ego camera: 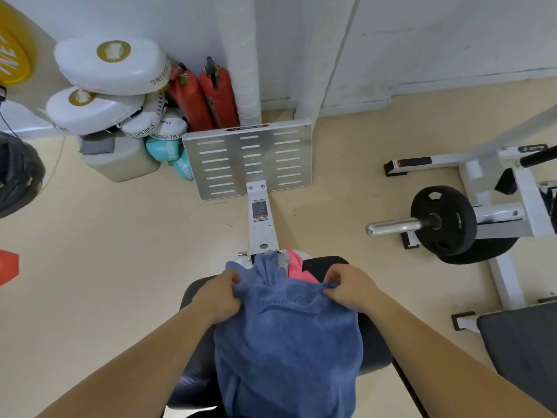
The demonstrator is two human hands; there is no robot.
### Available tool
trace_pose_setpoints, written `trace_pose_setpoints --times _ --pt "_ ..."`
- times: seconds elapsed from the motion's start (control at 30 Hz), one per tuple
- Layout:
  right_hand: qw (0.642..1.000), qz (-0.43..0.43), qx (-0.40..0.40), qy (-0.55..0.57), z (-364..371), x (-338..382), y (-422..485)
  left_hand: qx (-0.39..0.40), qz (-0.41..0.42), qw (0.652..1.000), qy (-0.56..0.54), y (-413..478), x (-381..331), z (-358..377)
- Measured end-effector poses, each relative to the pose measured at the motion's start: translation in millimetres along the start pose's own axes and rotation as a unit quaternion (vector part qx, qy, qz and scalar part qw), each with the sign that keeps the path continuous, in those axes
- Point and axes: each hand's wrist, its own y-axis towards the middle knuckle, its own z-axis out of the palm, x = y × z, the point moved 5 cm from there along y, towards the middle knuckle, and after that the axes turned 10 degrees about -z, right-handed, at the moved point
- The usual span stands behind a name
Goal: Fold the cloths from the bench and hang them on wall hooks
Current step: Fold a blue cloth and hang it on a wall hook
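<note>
A blue towel (286,342) lies along the black padded bench (373,345) in front of me. My left hand (220,294) pinches the towel's far left corner and my right hand (349,288) pinches its far right corner. Beyond the towel's far edge a pink cloth (298,268) and a bit of grey cloth (283,260) stick out on the bench end. No wall hooks are in view.
The bench's white stem runs to a slotted metal footplate (250,158). White boxing pads (111,64) and two red fire extinguishers (205,98) stand against the wall. A barbell with a black weight plate (443,220) on a white rack sits at right. An orange cone (9,267) is at left.
</note>
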Motion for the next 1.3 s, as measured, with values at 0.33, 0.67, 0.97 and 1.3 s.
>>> trace_pose_setpoints --times 0.33,0.67,0.97,1.3 --pt "0.933 -0.003 -0.07 0.352 -40 -13 -88 -0.074 0.083 0.986 -0.121 -63 2 -42" --pt "0.937 -0.119 -0.107 0.309 -53 2 -243 -0.154 0.195 0.954 -0.165 -233 3 -71" --pt "0.893 -0.214 -0.173 0.356 -101 28 -365 -0.263 0.296 0.904 -0.159 -359 -28 -117" --pt "0.857 -0.203 -0.337 0.333 -111 53 -385 -0.238 0.386 0.882 -0.125 -331 -60 -151"
